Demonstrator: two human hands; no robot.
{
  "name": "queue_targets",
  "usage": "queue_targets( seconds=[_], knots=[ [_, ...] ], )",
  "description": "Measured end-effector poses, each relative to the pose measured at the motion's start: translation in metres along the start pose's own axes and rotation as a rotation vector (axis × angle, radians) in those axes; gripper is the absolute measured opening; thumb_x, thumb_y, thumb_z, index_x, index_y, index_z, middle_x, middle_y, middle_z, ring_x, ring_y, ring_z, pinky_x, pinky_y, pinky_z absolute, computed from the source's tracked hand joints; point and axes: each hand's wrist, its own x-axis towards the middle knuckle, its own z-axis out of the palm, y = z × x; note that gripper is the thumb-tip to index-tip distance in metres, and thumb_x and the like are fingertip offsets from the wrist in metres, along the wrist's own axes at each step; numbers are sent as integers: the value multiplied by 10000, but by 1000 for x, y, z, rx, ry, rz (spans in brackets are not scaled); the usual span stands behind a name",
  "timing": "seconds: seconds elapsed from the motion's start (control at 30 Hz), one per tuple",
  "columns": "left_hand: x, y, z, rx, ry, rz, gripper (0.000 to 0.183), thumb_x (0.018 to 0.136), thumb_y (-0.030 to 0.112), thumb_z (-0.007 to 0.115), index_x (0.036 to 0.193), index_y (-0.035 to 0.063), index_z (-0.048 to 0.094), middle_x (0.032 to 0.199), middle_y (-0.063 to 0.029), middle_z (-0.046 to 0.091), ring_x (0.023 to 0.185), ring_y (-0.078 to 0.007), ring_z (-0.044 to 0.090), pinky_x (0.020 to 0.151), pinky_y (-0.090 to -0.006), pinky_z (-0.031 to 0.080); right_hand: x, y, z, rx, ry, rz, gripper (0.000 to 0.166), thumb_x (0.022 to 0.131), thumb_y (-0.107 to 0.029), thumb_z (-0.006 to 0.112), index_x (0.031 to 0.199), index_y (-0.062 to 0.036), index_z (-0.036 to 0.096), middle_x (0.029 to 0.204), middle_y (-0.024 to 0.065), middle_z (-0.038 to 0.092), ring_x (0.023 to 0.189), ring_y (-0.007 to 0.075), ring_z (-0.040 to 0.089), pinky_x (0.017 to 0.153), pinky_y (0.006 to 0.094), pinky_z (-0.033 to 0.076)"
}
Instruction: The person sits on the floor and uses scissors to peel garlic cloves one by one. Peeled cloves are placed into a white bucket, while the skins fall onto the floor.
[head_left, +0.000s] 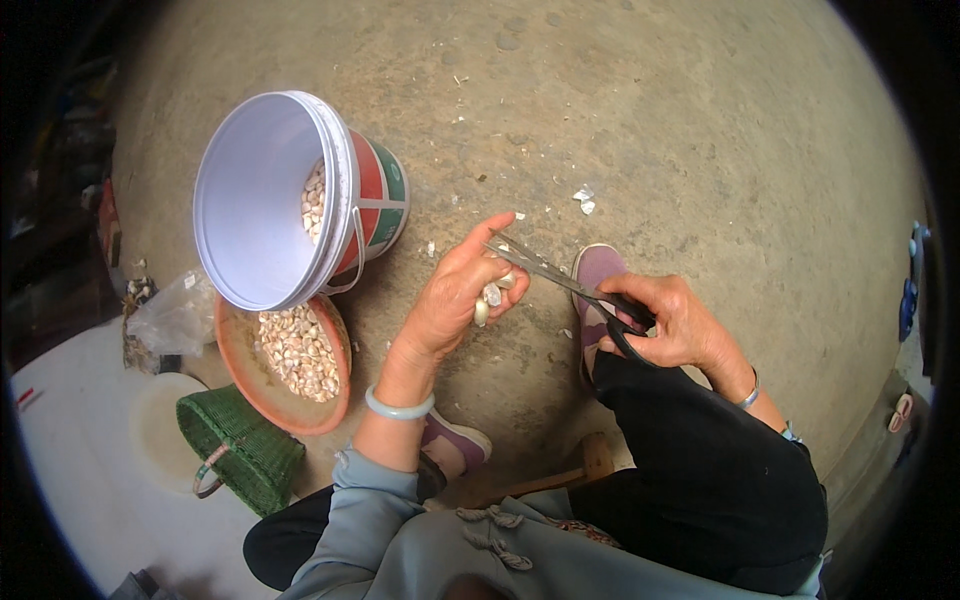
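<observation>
Several pale garlic cloves (491, 294) rest in my left hand (459, 281), held by the curled fingers while the index finger points out. My right hand (671, 319) grips a pair of scissors (592, 294) with black handles. The scissor blades reach across to my left hand, their tips near its index finger and thumb; whether they touch the skin or a clove I cannot tell. To the left stands a white plastic bucket (259, 187) with a red and green outside, and garlic cloves (313, 202) show inside it.
An orange-brown basin (247, 375) of garlic cloves (300, 352) sits below the bucket. Beside it are a green woven basket (247, 450) and a clear plastic bag (176, 315). Papery skins (585, 199) litter the concrete floor (675, 135). My purple shoe (600, 266) lies under the scissors.
</observation>
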Motion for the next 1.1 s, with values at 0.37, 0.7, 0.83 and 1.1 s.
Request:
queue_targets(
  seconds=[0.37, 0.7, 0.83, 1.1],
  knots=[
    [2, -3, -2, 223, 58, 43, 646, 882, 76, 477, 1476, -22, 242, 721, -64, 570, 593, -96, 475, 503, -229, 379, -1, 4, -1, -11, -26, -29, 353, 766, -174, 776, 1062, -39, 640, 775, 131, 672, 635, 250, 655, 576, 331, 500],
    [1, -1, -5, 133, 49, 50, 630, 895, 94, 502, 1472, -2, 267, 690, -59, 541, 570, -94, 470, 442, -209, 356, -5, 5, 2, 25, -3, 26, 338, 782, -191, 776, 1044, -17, 654, 678, 128, 618, 584, 207, 625, 554, 305, 474],
    [-22, 38, -15, -189, 82, 230, 580, 900, 69, 522, 1429, -32, 308, 688, -69, 555, 471, -89, 449, 399, -202, 380, -7, 19, 0, 43, 100, 160, 354, 784, -214, 789, 1031, 1, 655, 578, 84, 468, 501, 128, 476, 504, 275, 391],
    [-64, 85, -117, -1137, 179, 537, 736, 904, -26, 487, 1455, -111, 5, 843, -57, 463, 582, -105, 390, 380, -206, 257, 0, 16, 6, 160, 116, 265, 338, 776, -197, 797, 1008, 9, 662, 550, 16, 355, 502, 87, 360, 487, 271, 321]
  ],
)
